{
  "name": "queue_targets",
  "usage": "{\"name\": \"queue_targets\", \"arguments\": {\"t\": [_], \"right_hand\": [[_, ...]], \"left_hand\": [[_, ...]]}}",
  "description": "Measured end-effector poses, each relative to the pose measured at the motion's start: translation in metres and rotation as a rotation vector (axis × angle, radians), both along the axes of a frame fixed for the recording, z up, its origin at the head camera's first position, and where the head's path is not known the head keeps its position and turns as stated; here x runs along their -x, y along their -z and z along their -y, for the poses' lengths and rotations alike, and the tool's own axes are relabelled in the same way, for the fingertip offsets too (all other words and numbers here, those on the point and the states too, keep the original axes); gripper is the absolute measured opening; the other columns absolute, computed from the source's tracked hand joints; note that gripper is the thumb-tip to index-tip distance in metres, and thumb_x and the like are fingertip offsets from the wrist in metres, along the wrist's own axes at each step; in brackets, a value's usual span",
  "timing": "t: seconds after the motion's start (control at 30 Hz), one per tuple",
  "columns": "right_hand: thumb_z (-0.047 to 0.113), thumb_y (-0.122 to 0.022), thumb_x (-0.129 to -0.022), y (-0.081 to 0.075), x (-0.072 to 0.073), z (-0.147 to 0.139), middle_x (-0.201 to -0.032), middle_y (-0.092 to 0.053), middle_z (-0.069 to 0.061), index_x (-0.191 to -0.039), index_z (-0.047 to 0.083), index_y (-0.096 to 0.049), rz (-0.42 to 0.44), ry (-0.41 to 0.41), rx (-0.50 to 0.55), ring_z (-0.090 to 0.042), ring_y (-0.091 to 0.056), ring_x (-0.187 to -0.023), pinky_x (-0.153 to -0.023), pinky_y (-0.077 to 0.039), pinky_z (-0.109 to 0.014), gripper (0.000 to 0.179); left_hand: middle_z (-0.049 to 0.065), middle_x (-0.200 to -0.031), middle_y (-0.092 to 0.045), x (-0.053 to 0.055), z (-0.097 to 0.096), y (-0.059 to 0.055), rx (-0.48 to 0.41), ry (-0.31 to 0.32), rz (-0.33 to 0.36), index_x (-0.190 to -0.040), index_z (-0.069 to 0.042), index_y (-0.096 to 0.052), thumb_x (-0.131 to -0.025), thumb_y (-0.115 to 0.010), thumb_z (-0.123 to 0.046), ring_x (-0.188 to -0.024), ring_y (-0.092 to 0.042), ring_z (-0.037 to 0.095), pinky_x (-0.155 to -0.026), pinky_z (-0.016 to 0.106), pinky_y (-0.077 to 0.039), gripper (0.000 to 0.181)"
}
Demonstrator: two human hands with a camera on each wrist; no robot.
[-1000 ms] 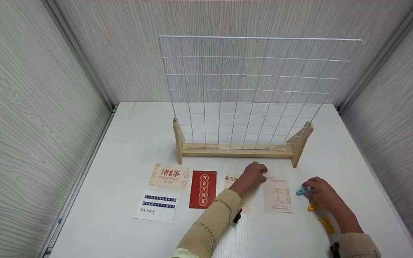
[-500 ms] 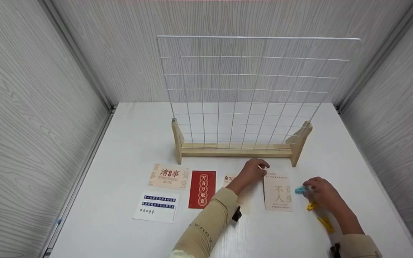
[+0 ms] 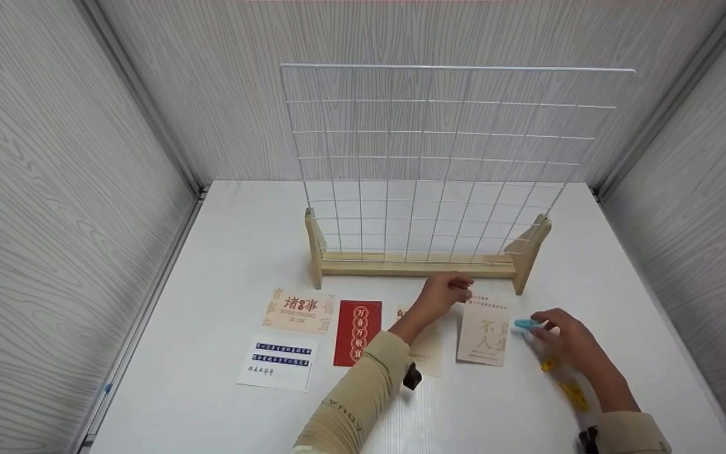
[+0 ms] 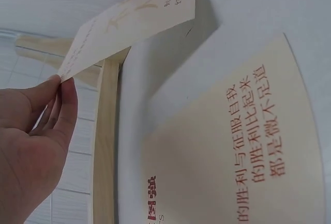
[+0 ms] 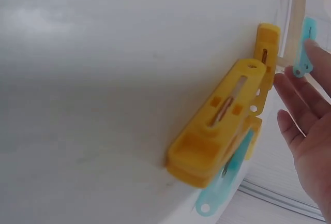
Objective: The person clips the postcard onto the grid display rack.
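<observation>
My left hand pinches a beige card by its top left corner, between thumb and fingers. In the left wrist view the card is raised at a slant, its shadow falling on the table. To its right, a light blue clothes peg is pinched in my right hand, close to the card's right edge. The right wrist view shows that peg between thumb and fingertips. Another beige card with red writing lies flat under my left forearm.
A white wire grid stands upright in a wooden base behind the hands. A red card, a beige card and a white card lie left. Yellow pegs and another blue peg lie near my right wrist.
My left hand has moved slightly up and left, tilting the card up off the table. My right hand has raised the blue peg a little and turned it to point leftward.
</observation>
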State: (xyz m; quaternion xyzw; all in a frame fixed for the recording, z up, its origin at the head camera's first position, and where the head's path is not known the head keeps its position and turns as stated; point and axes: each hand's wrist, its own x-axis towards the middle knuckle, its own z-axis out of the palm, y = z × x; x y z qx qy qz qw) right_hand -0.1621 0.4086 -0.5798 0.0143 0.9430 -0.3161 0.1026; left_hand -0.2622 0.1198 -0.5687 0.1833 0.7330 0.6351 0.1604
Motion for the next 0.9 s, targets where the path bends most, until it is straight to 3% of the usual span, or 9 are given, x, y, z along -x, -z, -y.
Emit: {"name": "queue_targets", "arguments": {"t": [0.13, 0.27, 0.37, 0.5, 0.6, 0.7, 0.9], "right_hand": [[0.042, -0.061, -0.101, -0.001, 0.002, 0.002, -0.129, -0.055, -0.01, -0.133, 0.013, -0.061, -0.064, -0.005, 0.003, -0.027, -0.055, -0.107, -0.086, -0.052, -0.034, 0.044], [0.04, -0.061, -0.101, -0.004, 0.003, 0.006, -0.127, -0.056, -0.011, -0.135, 0.009, -0.06, -0.136, 0.016, 0.037, -0.029, -0.056, -0.11, -0.092, -0.053, -0.037, 0.047], [0.038, -0.063, -0.1, -0.007, 0.003, 0.01, -0.125, -0.058, -0.012, -0.135, 0.004, -0.06, -0.196, 0.051, 0.083, -0.026, -0.058, -0.111, -0.094, -0.052, -0.024, 0.049], [0.036, -0.062, -0.101, -0.014, 0.004, 0.017, -0.122, -0.06, -0.011, -0.129, 0.004, -0.066, -0.285, 0.114, 0.166, -0.012, -0.057, -0.106, -0.084, -0.045, -0.006, 0.043], [0.036, -0.058, -0.103, -0.019, 0.004, 0.022, -0.121, -0.059, -0.008, -0.132, 0.007, -0.066, -0.331, 0.142, 0.22, 0.0, -0.055, -0.1, -0.082, -0.044, -0.005, 0.041], [0.037, -0.059, -0.102, -0.025, 0.005, 0.027, -0.12, -0.059, -0.007, -0.14, 0.009, -0.059, -0.337, 0.164, 0.29, 0.006, -0.056, -0.1, -0.084, -0.046, -0.005, 0.047], [0.042, -0.062, -0.099, -0.038, 0.007, 0.037, -0.124, -0.062, -0.004, -0.142, 0.011, -0.057, -0.291, 0.221, 0.426, 0.001, -0.059, -0.109, -0.09, -0.047, -0.007, 0.054]], "left_hand": [[0.01, -0.109, -0.071, -0.001, 0.007, -0.004, -0.035, -0.004, 0.018, -0.118, -0.003, -0.071, -0.096, -0.067, -0.005, -0.091, -0.069, 0.01, -0.092, 0.045, -0.057, 0.023], [0.005, -0.103, -0.072, 0.0, 0.014, -0.009, -0.047, -0.029, 0.016, -0.116, -0.005, -0.073, -0.096, -0.066, -0.006, -0.088, -0.07, 0.011, -0.088, 0.036, -0.059, 0.021], [0.008, -0.104, -0.073, 0.0, 0.019, -0.012, -0.052, -0.046, 0.013, -0.114, -0.007, -0.074, -0.097, -0.066, -0.007, -0.088, -0.071, 0.012, -0.084, 0.028, -0.059, 0.019], [0.012, -0.108, -0.073, -0.001, 0.025, -0.018, -0.082, -0.059, 0.014, -0.115, -0.003, -0.073, -0.098, -0.065, -0.008, -0.09, -0.072, 0.013, -0.084, 0.028, -0.059, 0.02], [0.007, -0.106, -0.074, -0.003, 0.029, -0.023, -0.105, -0.075, 0.016, -0.114, -0.003, -0.074, -0.098, -0.065, -0.009, -0.091, -0.072, 0.013, -0.085, 0.029, -0.059, 0.019], [0.002, -0.105, -0.074, -0.003, 0.033, -0.028, -0.125, -0.087, 0.02, -0.113, -0.005, -0.074, -0.098, -0.065, -0.009, -0.092, -0.071, 0.012, -0.085, 0.029, -0.059, 0.018], [0.004, -0.105, -0.073, -0.004, 0.043, -0.034, -0.145, -0.105, 0.005, -0.113, -0.007, -0.074, -0.098, -0.066, -0.01, -0.093, -0.071, 0.014, -0.086, 0.03, -0.059, 0.018]]}}
